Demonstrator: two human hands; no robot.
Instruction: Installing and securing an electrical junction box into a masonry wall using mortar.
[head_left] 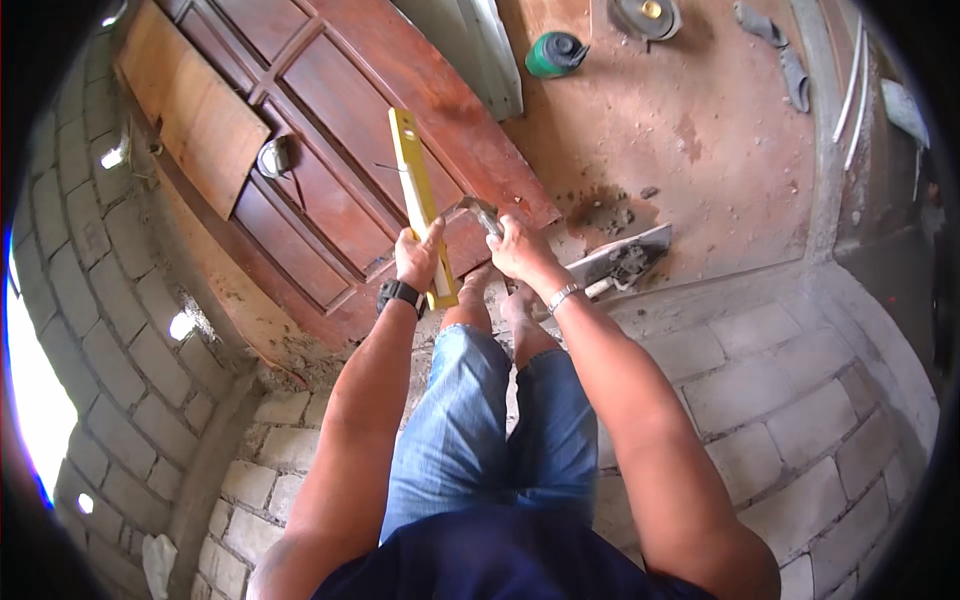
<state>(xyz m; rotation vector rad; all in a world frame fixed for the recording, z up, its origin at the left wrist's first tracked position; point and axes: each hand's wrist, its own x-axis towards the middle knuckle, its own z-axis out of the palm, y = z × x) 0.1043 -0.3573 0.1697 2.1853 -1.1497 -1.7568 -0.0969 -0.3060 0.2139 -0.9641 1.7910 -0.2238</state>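
My left hand (418,256), with a dark watch at the wrist, is closed round the lower part of a long yellow spirit level (411,172). The level stands nearly upright in the picture, its far end over a reddish-brown panelled door (335,110). A thin dark nail or wire (386,167) shows beside the level. My right hand (522,250), a metal band at its wrist, is closed round a grey tool with a bent metal head, which looks like a hammer (484,212). The head points toward the level; whether they touch I cannot tell.
A flat trowel or board with mortar (628,262) lies beyond my right forearm. Farther off are a green jug (555,55), a round grey disc (645,14) and grey gloves (790,75). Plywood (195,110) lies over the door; a block wall (115,290) rises at left.
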